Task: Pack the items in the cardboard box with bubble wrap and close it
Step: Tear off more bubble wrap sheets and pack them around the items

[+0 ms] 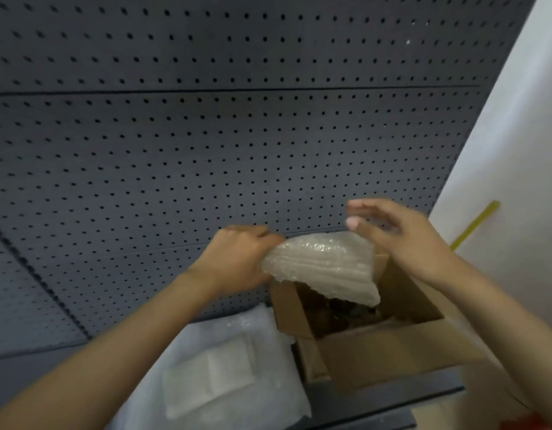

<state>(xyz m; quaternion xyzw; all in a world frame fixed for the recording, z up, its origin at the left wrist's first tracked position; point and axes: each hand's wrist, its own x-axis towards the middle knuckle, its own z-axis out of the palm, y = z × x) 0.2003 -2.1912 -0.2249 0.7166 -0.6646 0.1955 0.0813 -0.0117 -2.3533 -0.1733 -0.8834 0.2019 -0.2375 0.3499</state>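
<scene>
An open cardboard box (380, 352) stands at the lower right with its flaps up. Dark items (340, 313) lie inside it, blurred. Above the box's opening hangs a folded piece of bubble wrap (324, 265). My left hand (237, 259) grips the wrap's left end. My right hand (402, 234) is at the wrap's upper right corner, fingers extended and spread, the thumb near or touching the corner. Its fingertips are blurred.
More bubble wrap sheets (212, 367) lie flat to the left of the box. A dark grey pegboard wall (206, 135) rises right behind. A white wall (516, 150) with a yellow strip (476, 225) is at the right. Something orange (544, 423) shows at the bottom right corner.
</scene>
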